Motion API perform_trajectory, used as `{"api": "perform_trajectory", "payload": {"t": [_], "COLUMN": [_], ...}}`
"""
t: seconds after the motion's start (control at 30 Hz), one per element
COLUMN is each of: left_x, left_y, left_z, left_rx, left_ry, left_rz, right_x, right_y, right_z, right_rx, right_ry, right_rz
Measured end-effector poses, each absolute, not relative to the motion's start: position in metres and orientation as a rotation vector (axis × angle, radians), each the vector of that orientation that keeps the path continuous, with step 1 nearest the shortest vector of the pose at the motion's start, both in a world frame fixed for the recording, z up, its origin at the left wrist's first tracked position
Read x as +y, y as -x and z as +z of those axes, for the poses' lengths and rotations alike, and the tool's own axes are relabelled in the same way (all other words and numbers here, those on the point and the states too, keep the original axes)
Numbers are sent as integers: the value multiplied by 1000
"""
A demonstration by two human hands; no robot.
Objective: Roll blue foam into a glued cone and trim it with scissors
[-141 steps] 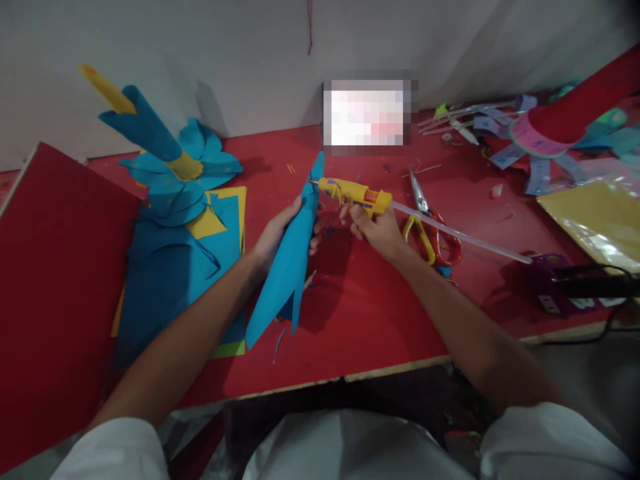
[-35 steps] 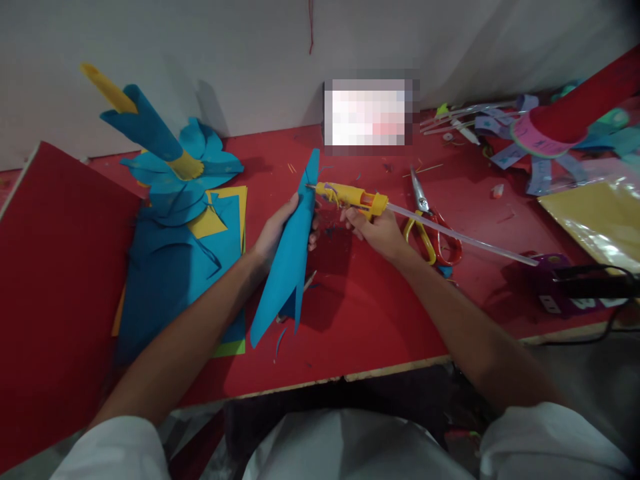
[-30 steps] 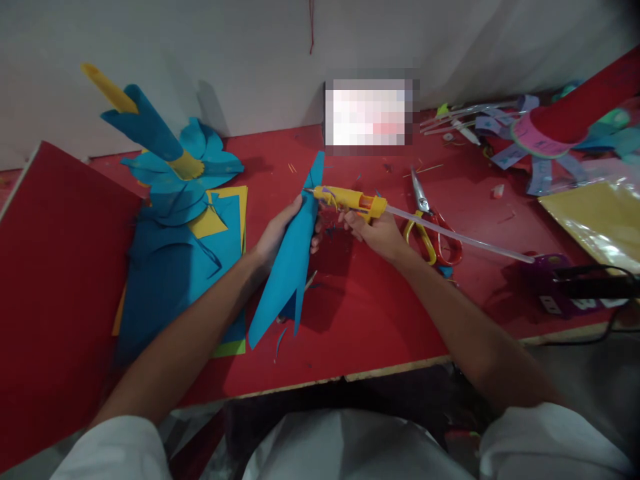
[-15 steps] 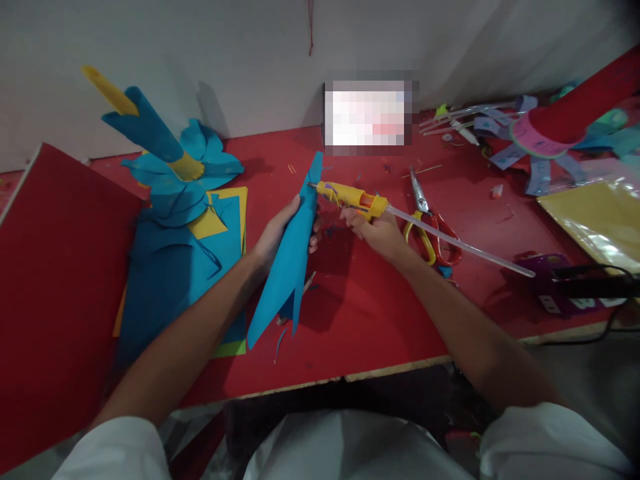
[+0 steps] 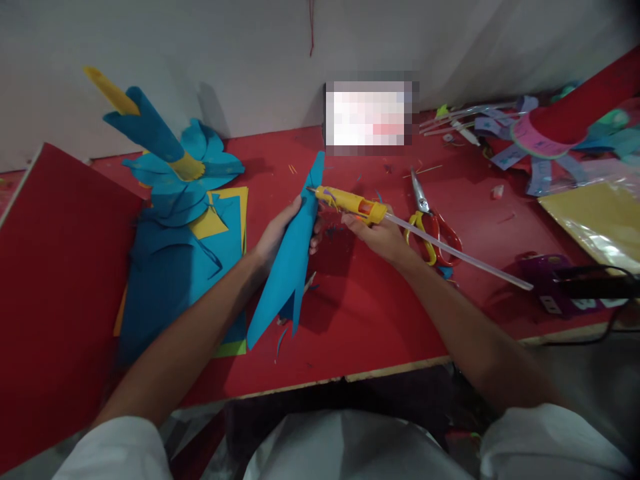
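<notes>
My left hand (image 5: 280, 230) is closed around a rolled sheet of blue paper (image 5: 291, 267), a cone narrow at the far end and wide at the near end. Some of its fingers show past the sheet's right side. In my right hand (image 5: 375, 233) is a yellow hot glue gun (image 5: 345, 202), gripped by its handle. A long clear glue stick (image 5: 460, 255) juts from its rear toward the lower right. The gun's nozzle is at the upper part of the blue sheet, by its seam; whether it touches cannot be made out.
Scissors (image 5: 425, 223) with red and yellow handles lie right of my right hand. A blue and yellow paper flower (image 5: 170, 150) stands at left, behind stacked coloured sheets (image 5: 165, 293). A red board (image 5: 55, 287) rises far left; a purple box (image 5: 547, 283) sits right.
The glue gun has shifted slightly downward and left, its nozzle a little lower along the blue sheet. My left hand and the sheet hold almost the same place.
</notes>
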State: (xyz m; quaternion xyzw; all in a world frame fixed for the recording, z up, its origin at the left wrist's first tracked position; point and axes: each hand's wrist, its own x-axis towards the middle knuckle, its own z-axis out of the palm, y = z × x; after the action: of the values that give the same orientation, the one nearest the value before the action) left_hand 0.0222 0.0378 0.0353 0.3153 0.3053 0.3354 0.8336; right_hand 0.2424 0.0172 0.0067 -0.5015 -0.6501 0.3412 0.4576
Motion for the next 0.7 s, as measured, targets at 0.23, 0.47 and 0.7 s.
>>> {"api": "perform_trajectory", "payload": {"t": [0.23, 0.47, 0.7], "left_x": [39, 39, 38], "left_y": [-22, -23, -24], "left_z": [34, 34, 40], "left_rx": [644, 673, 684], "left_ry": [-675, -659, -625], "left_rz": [719, 699, 704], "right_x": [18, 18, 16], "right_y": [-241, -245, -243], "right_z": [7, 1, 5], "right_rx": [-1609, -1616, -1570], "right_ry": [1168, 1256, 1312], "right_rz": [772, 840, 859]}}
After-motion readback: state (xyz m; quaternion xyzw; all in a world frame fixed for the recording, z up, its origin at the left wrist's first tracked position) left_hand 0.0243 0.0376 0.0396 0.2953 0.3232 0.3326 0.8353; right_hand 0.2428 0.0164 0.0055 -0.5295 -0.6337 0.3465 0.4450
